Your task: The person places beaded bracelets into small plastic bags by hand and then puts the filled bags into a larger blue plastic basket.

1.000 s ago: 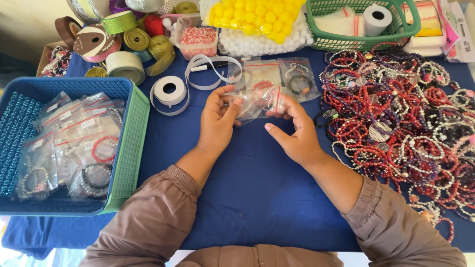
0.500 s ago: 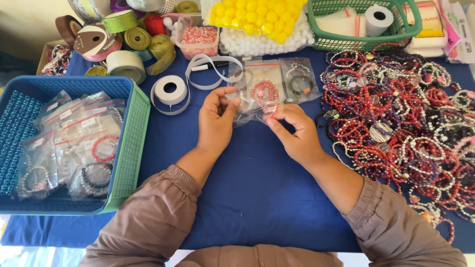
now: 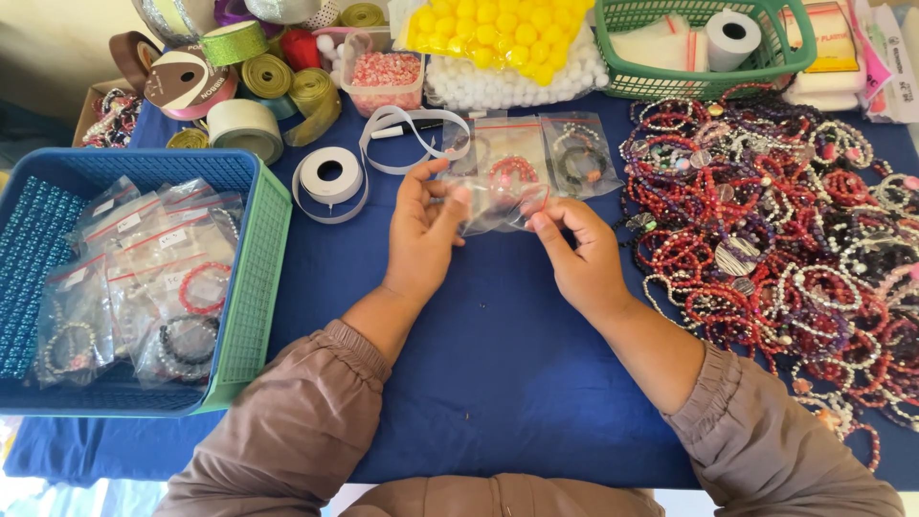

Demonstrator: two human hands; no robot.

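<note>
At the left edge of the tabletop [image 3: 479, 383], which is covered in a dark blue cloth, stands a blue basket [image 3: 124, 172] with a green rim. It holds a stack of small clear bags [image 3: 144, 287], each containing a bead bracelet. Behind the basket, at the far left corner, lie ribbon spools [image 3: 239, 86] in green, gold, brown and white. A roll of white tape [image 3: 330, 172] lies just beside the basket's right wall.

The left hand [image 3: 421, 235] is near the middle of the tabletop, fingers curled, pinching the left side of a small clear bag [image 3: 498, 201] between thumb and fingertips. The right hand [image 3: 579, 254] is just beside it, thumb and forefinger closed on the right side of the same bag. The bag is held between both hands, slightly above the cloth; pink beads show through it. Whether the bag's seal is open or shut cannot be determined.

Just behind the hands, two more bagged bracelets [image 3: 574, 153] lie flat on the cloth. Further back sits a packet of yellow balls [image 3: 503, 33]. At the far right corner stands a green basket [image 3: 704, 81] holding a white roll. The right side of the tabletop is covered by a large pile of bead bracelets [image 3: 775, 249], mostly red, purple and white, reaching the right edge.
</note>
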